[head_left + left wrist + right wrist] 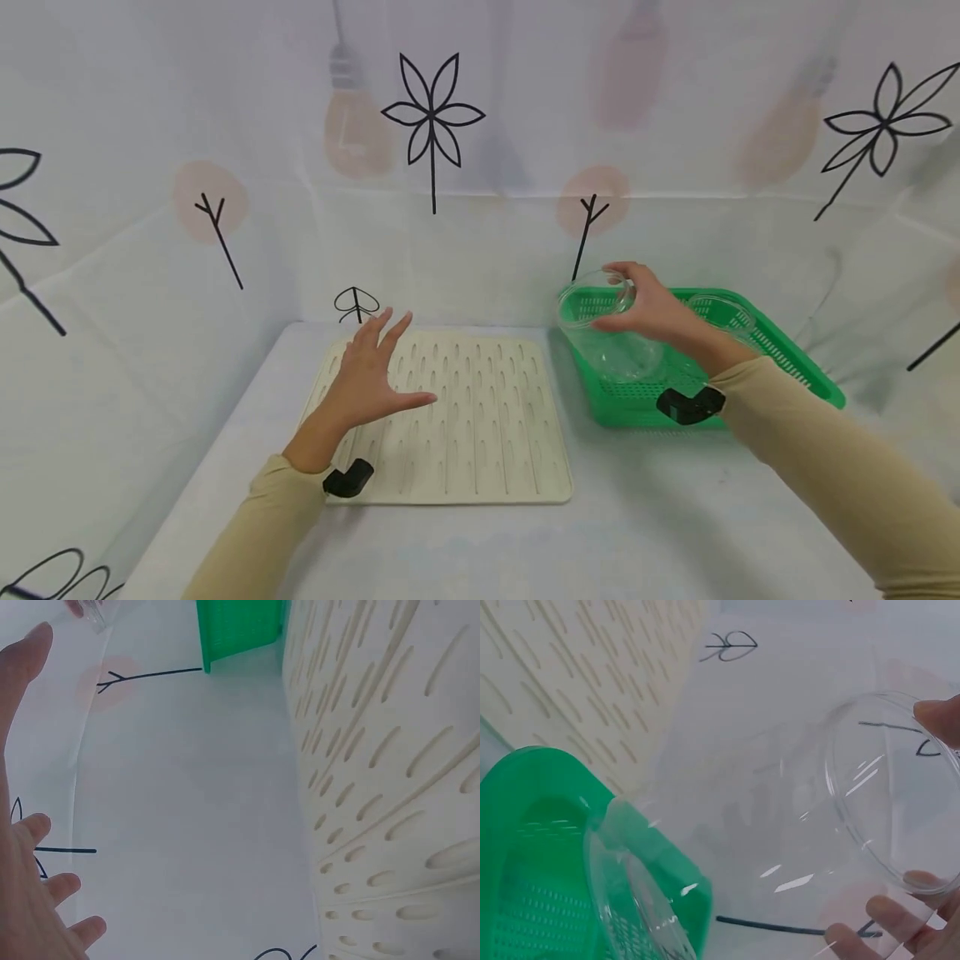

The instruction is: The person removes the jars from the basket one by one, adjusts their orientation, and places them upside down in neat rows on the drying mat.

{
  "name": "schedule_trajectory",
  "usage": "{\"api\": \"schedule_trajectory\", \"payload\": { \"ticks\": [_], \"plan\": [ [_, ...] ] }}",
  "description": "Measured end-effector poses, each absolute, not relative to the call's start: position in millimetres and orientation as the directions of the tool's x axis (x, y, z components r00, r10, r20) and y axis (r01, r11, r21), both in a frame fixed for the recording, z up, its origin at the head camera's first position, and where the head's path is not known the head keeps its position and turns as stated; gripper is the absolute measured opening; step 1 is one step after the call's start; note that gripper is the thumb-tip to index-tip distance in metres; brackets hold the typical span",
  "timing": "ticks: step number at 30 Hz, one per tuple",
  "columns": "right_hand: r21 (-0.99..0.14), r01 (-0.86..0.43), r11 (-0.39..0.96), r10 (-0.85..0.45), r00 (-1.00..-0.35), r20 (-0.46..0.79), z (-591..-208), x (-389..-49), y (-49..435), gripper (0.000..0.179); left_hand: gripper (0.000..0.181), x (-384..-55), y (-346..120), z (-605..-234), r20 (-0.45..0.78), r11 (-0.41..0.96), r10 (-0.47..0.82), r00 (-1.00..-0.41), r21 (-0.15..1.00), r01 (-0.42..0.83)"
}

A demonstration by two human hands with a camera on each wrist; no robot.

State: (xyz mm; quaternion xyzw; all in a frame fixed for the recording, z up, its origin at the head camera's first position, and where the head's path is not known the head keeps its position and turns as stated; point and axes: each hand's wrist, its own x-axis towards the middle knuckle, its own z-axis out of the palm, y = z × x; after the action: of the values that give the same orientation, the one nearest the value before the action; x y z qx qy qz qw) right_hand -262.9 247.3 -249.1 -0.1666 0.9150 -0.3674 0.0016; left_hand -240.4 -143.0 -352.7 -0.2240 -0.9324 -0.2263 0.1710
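Observation:
My right hand (641, 308) grips a clear, see-through cylindrical container (742, 817) by its rim, thumb on one side and fingers on the other. The container tilts, its open mouth toward the hand and its base over the green basket (622, 414). A second clear container (723, 312) sits in that basket, partly hidden by the right wrist. Above a cream drying mat (480, 442) hovers my left hand (367, 375), thumb and fingers spread, holding nothing. In the left wrist view, the mat's slotted ridges fill the right side.
The perforated basket stands on the white table (600, 542), right of the mat. Behind and at the sides hangs a white cloth (480, 258) printed with flowers and bulbs. Each wrist wears a black camera mount.

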Motion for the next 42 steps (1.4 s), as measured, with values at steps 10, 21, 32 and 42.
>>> {"api": "schedule_trajectory", "payload": {
  "ticks": [10, 21, 32, 42],
  "plan": [
    [-0.598, -0.388, 0.701, -0.369, -0.915, 0.161, -250.3, -269.1, 232.8, 0.087, 0.109, -248.9, -129.3, -351.3, 0.425, 0.776, 0.36, -0.83, 0.358, 0.52],
    [-0.509, -0.453, 0.732, -0.414, -0.889, 0.196, -251.1, -271.2, 218.5, 0.087, 0.11, -253.0, -110.2, -348.7, 0.432, 0.748, 0.389, -0.814, 0.367, 0.552],
    [-0.446, -0.509, 0.737, -0.464, -0.86, 0.214, -246.2, -266.3, 204.2, 0.088, 0.111, -257.3, -91.1, -345.4, 0.438, 0.713, 0.411, -0.799, 0.392, 0.581],
    [-0.388, -0.536, 0.75, -0.481, -0.844, 0.238, -245.8, -260.7, 188.6, 0.089, 0.11, -260.1, -77.7, -342.2, 0.443, 0.674, 0.424, -0.79, 0.429, 0.602]
  ]
}}
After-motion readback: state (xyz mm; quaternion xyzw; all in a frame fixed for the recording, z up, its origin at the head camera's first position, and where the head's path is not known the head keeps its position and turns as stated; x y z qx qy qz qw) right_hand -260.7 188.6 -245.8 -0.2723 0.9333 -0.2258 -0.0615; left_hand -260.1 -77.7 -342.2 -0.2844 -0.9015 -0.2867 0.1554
